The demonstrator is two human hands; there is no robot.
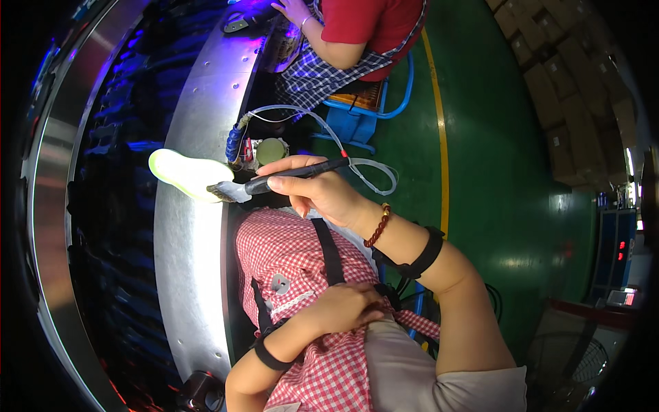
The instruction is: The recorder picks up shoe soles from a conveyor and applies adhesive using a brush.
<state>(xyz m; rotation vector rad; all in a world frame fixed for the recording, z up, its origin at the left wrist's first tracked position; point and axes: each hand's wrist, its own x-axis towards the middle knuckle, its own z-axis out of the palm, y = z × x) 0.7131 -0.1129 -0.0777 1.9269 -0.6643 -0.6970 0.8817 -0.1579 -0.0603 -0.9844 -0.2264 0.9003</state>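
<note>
My right hand (319, 189) is closed round the black handle of a glue brush (237, 191), with a clear tube fixed to its back end. The dark bristles touch the near end of a pale shoe sole (185, 172) with a yellow-green rim. This sole lies on the metal ledge (192, 268), its far end reaching over the dark conveyor. My left hand (347, 307) rests on my lap against the red checked apron (288, 247), fingers loosely spread with nothing seen in them. Part of its palm side is hidden.
A round pale-green container (270, 152) stands beside a coiled blue hose (235, 143) past the brush. A dark rippled conveyor belt (117, 226) runs along the left. Farther up, a co-worker in a red top (350, 31) sits on a blue-framed chair (405, 89). Stacked cartons (573, 89) line the right.
</note>
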